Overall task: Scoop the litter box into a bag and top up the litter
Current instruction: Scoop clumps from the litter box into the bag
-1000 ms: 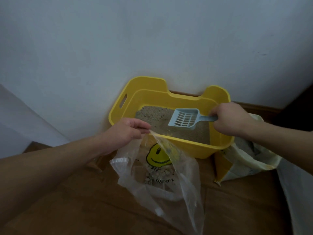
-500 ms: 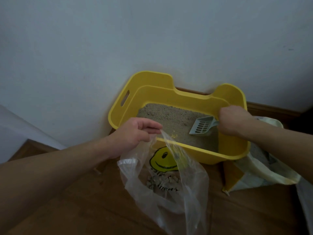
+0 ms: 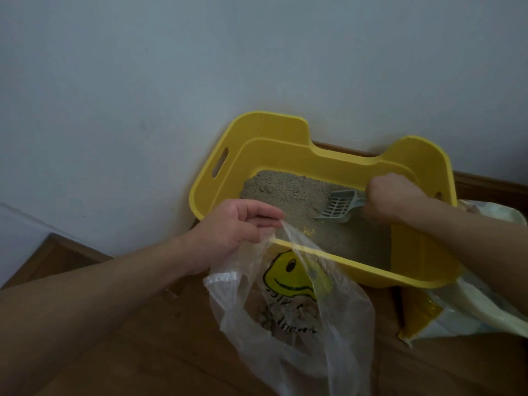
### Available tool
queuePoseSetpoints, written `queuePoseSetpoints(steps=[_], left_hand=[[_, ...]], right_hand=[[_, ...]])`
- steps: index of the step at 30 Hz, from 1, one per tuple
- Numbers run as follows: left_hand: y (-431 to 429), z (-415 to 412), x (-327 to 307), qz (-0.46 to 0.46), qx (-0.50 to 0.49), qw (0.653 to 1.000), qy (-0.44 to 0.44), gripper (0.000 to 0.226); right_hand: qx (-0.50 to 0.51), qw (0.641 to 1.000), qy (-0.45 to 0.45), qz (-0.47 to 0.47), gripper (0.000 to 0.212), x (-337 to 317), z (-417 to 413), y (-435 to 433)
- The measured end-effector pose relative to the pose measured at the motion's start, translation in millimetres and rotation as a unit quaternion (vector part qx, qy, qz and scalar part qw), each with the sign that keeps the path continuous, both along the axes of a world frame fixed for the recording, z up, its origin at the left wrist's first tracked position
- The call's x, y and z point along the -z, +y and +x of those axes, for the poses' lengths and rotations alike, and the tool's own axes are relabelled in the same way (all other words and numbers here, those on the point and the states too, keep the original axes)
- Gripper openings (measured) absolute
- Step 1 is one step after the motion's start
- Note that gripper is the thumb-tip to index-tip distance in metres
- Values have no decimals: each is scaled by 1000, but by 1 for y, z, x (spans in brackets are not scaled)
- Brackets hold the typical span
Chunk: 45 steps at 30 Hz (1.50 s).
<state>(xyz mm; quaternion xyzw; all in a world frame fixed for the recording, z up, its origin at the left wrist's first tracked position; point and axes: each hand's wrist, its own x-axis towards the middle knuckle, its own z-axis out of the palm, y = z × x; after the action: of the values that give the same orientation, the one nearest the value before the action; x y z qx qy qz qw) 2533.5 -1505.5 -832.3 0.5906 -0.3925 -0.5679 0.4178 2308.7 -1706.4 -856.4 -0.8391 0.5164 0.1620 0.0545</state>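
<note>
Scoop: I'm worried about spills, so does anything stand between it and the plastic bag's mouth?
Only the near wall of the litter box: the scoop, gripped by the right hand, sits in the litter behind it and must lift over that rim. The left hand pinches the bag open beyond it.

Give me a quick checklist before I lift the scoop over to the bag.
1. Grip: right hand holds the scoop by its handle: ok.
2. Scoop's front edge down in the litter: ok.
3. Load on the scoop: cannot tell.
4. Left hand pinches the plastic bag edge, mouth open: ok.
5. Bag hangs in front of the litter box near wall: ok.
6. Litter sack lies right of the box: ok.
</note>
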Motion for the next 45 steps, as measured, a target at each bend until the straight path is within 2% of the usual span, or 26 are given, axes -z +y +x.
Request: queuePoseSetpoints(steps=[4, 17, 26, 35, 45], left_hand=[[0, 2, 2, -7, -5, 1000, 18, 55], [-1, 8, 9, 8, -16, 997, 82, 58], [0, 10, 9, 20, -11, 996, 81, 60], [2, 12, 8, 16, -23, 995, 92, 59], [3, 11, 6, 12, -22, 997, 72, 59]], right_hand=[[-12, 1000, -24, 7, 11, 12, 19, -3], [-76, 994, -71, 29, 12, 34, 93, -6], [-109, 990, -90, 14, 9, 41, 135, -11], [-68, 987, -121, 77, 23, 70, 127, -10], [-79, 981, -157, 81, 32, 70, 115, -9]])
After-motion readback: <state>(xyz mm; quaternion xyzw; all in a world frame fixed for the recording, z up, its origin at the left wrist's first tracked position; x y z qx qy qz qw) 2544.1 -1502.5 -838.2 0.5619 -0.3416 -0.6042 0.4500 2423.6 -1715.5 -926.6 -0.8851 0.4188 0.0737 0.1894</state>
